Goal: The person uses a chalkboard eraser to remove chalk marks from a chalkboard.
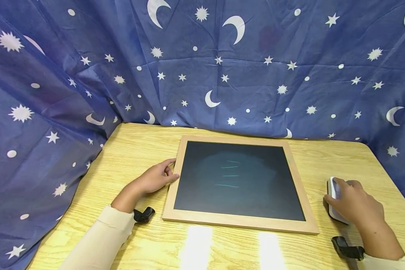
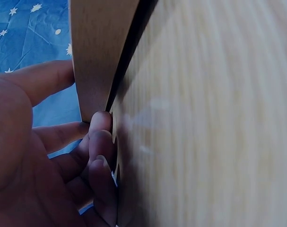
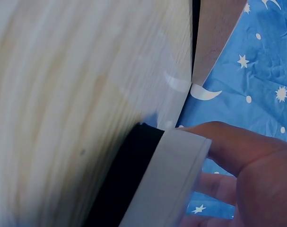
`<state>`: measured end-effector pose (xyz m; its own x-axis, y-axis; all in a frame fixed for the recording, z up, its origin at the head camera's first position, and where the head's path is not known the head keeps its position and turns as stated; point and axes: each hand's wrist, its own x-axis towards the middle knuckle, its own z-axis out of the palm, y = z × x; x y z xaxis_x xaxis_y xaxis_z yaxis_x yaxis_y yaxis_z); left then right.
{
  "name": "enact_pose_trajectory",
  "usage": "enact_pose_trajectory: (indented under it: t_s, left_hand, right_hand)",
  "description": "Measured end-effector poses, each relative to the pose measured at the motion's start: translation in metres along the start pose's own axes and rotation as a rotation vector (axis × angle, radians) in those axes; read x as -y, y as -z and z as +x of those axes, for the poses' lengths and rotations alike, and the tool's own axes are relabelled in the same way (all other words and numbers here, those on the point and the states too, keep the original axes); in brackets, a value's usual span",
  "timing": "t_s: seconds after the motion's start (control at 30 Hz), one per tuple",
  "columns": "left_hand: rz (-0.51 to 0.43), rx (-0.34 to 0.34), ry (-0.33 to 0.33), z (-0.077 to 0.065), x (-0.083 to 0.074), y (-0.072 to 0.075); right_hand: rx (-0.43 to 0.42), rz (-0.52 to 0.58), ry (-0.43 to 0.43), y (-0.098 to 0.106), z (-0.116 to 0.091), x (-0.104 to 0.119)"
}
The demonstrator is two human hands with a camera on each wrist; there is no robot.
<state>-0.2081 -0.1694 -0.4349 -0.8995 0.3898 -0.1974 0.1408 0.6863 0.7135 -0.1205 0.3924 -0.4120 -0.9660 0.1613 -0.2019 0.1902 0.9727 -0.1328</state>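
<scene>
A chalkboard (image 1: pixel 243 180) in a light wood frame lies on the table, with several short pale-green lines drawn on its dark face. At its left side my left hand (image 1: pixel 155 178) holds the frame (image 2: pixel 98 52) by the edge. In the left wrist view, thumb and finger meet its upper edge while the other fingers curl low against the tabletop. Right of the board, my right hand (image 1: pixel 357 202) grips a white eraser (image 1: pixel 334 191) from above. Its white body (image 3: pixel 164 184) and black underside show in the right wrist view, close over the wood.
A pale wood-grain table (image 1: pixel 138 146) bears everything, with bright glare in front of the board. Blue cloth (image 1: pixel 189 86) with white moons and stars hangs behind the table and along its left and right sides. Black straps with small mounts (image 1: pixel 144 215) sit on both wrists.
</scene>
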Motion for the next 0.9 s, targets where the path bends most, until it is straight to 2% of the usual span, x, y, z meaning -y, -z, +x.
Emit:
enact_pose_trajectory:
  t_s: [0.3,0.57,0.9]
  left_hand:
    - [0.026,-0.008,0.005,0.0017,0.0011,-0.0011]
    - [0.005,-0.001,0.004,0.001,0.0013,-0.0012]
    - [-0.003,-0.007,0.016,0.0017,0.0008,-0.0014]
  right_hand:
    - [-0.012,-0.006,0.006,-0.0027,0.0006,-0.0017]
    - [-0.126,0.042,0.045,-0.0079,-0.0018,0.0038]
    - [-0.12,0.051,0.035,-0.007,0.0005,0.0065]
